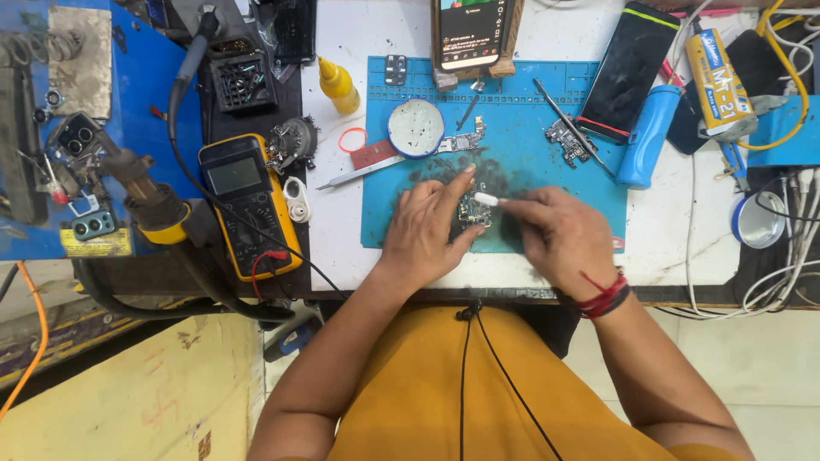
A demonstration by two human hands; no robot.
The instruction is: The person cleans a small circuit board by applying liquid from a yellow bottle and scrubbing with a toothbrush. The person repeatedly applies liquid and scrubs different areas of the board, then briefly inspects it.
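Note:
A small dark circuit board (472,213) lies on the blue work mat (530,128), on a sooty patch near its front edge. My left hand (427,222) presses down on the board's left side, its index finger stretched along the top. My right hand (559,235) holds a small white brush-like tool (489,200) whose tip touches the board's upper right. Red threads circle my right wrist.
A yellow multimeter (248,201), a hot-air handle (145,192), a yellow squeeze bottle (339,85), a round white dish (416,128), tweezers (359,173), another board (568,141), a blue-handled tool (645,137), a phone on a stand (471,32) and a glue tube (717,81) surround the mat.

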